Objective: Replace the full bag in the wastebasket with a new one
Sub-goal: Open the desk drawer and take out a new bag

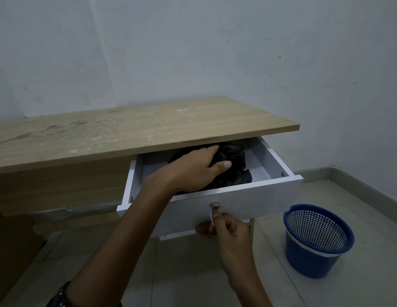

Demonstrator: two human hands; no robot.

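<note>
Entry: drawer (pixel 248 197), white, pulled out from under the desk (pixel 126 129). All places given relative to the drawer.

Left hand (pixel 193 171): inside the drawer, fingers and thumb closed on a wad of black bags (pixel 234 161). Whether one bag or several were pinched could not be told.

Right hand (pixel 224 227): at the drawer front, just below the lock (pixel 213 205), fingers curled on a small white tag (pixel 212 219) hanging there; it seemed to steady the drawer.

Step in hand, as judged: fetching a new bag. Done well, the left hand would separate a single bag from the wad before lifting, raise it clear of the desk edge above, and the right would hold the front firm so the drawer neither slid nor tipped.

Containers:
- Drawer: held the black wad toward its back and centre; the floor to the right showed bare white. The part under the desk was hidden.
- Bin (pixel 316 238): blue, mesh-sided, upright on the floor to the right of and below the drawer, well apart from both hands. No bag seen in it; interior appeared empty.
</note>
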